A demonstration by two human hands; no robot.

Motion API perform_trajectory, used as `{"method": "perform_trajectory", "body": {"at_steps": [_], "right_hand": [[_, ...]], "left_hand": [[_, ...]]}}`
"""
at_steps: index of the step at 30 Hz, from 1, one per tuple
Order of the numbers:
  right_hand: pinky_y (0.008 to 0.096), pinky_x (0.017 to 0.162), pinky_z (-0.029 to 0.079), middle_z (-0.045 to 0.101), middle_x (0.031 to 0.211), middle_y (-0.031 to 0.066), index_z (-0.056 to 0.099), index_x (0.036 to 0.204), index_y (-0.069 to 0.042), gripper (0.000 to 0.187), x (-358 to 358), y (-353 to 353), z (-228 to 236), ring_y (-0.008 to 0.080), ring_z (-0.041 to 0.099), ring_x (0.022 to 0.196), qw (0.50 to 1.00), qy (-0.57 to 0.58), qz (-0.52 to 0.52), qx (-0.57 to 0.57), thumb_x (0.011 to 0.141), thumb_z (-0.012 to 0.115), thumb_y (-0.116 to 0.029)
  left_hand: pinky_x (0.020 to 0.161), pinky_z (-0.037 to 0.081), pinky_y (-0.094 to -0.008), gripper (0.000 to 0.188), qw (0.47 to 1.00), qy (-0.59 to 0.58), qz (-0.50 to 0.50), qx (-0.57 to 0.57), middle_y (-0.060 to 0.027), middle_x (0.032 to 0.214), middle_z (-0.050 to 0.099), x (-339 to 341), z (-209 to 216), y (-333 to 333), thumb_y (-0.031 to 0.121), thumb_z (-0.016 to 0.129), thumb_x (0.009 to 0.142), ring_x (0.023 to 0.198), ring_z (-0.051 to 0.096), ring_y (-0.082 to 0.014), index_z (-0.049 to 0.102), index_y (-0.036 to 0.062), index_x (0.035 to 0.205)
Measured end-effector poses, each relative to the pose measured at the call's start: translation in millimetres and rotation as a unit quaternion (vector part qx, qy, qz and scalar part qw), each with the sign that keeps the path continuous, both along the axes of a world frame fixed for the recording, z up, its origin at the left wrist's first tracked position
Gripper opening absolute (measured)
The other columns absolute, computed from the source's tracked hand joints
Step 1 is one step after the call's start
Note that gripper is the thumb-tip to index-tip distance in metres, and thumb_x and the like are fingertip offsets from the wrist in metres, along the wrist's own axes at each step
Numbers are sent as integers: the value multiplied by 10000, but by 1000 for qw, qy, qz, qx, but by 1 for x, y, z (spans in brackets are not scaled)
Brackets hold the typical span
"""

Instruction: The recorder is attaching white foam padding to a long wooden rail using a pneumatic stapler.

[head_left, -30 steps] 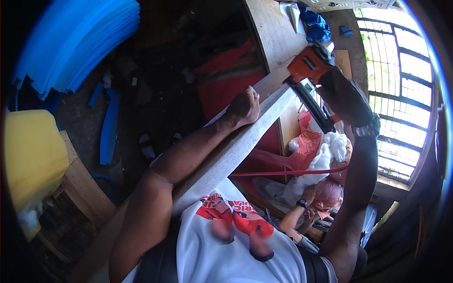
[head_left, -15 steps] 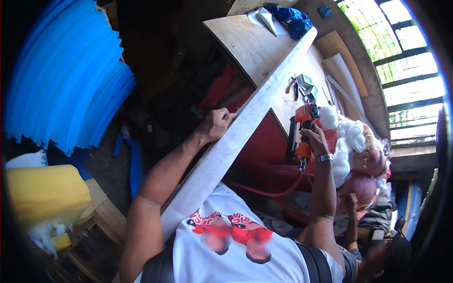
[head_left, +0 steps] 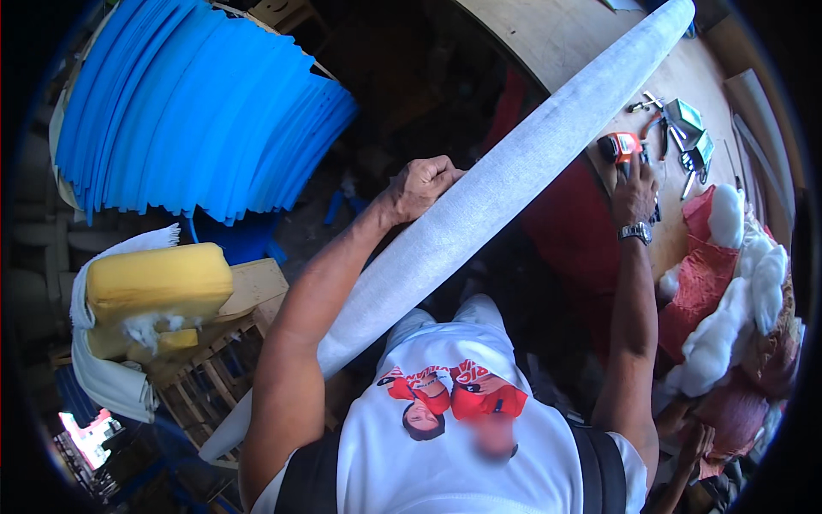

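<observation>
A long panel covered in pale grey-white fabric (head_left: 505, 193) runs slantwise across me, from low on the left up to the table at the far right. My left hand (head_left: 424, 187) is closed on its left edge, the fingertips tucked out of sight. Over the wooden table (head_left: 582, 43), my right hand (head_left: 634, 193) has its fingers around an orange and black staple gun (head_left: 621, 146), largely covered by the hand. Beside the gun are orange-handled pliers (head_left: 658, 128) and small green boxes (head_left: 689, 124).
Blue foam sheets (head_left: 197, 111) stand in a stack at the left, above a yellow foam block (head_left: 158, 278). White stuffing and red fabric (head_left: 702, 283) are heaped at the right. Another person's hand (head_left: 698, 445) shows at the lower right.
My right hand has carried the staple gun away from me and to the right, down toward the tabletop tools. The view has shifted; my left hand still grips the panel edge.
</observation>
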State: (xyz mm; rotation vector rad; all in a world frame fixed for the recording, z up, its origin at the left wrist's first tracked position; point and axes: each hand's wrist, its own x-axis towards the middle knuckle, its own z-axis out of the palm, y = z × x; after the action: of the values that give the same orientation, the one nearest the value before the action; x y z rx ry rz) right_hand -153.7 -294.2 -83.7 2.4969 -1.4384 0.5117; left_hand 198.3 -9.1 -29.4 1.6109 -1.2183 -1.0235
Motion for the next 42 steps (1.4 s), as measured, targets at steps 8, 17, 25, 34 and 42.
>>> {"method": "perform_trajectory", "body": {"at_steps": [8,17,25,34,42], "right_hand": [[615,1216,119,456,1547,99,535,1452,-130,635,115,280,101,307,329,1494,917,-85,358,157,931,605,-485],[564,1240,-45,298,1640,175,408,1536,-54,699,137,498,69,293,220,1548,900,-256,270,228,1019,414,-525],[480,1073,431,586,1386,179,578,1354,-42,465,80,488,42,309,568,1281,755,-585,222,195,1026,480,-357],[414,985,487,685,1229,149,622,1301,-25,647,102,375,-139,269,637,1162,503,-663,-150,534,1072,324,-552],[366,1010,462,669,1272,172,603,1360,2,733,125,306,-119,224,622,1158,480,-666,-171,545,1066,297,-596]], "left_hand": [[770,507,-256,341,979,200,-14,-31,-17,854,644,-30,-19,35,345,547,1062,835,585,-85,690,48,972],[887,563,-416,953,963,181,-46,192,-207,1137,670,-48,19,161,812,378,922,1031,679,-285,544,-40,1314],[798,557,-331,511,976,196,52,80,-98,1000,717,-66,22,148,468,504,1061,890,675,-156,648,-9,1172],[691,467,-311,485,993,-68,70,70,-32,738,592,-84,13,152,493,480,1065,716,537,-99,617,63,888],[781,513,-341,556,994,-64,48,80,-96,860,683,-92,13,118,528,455,1059,824,639,-145,678,20,1029]]}}
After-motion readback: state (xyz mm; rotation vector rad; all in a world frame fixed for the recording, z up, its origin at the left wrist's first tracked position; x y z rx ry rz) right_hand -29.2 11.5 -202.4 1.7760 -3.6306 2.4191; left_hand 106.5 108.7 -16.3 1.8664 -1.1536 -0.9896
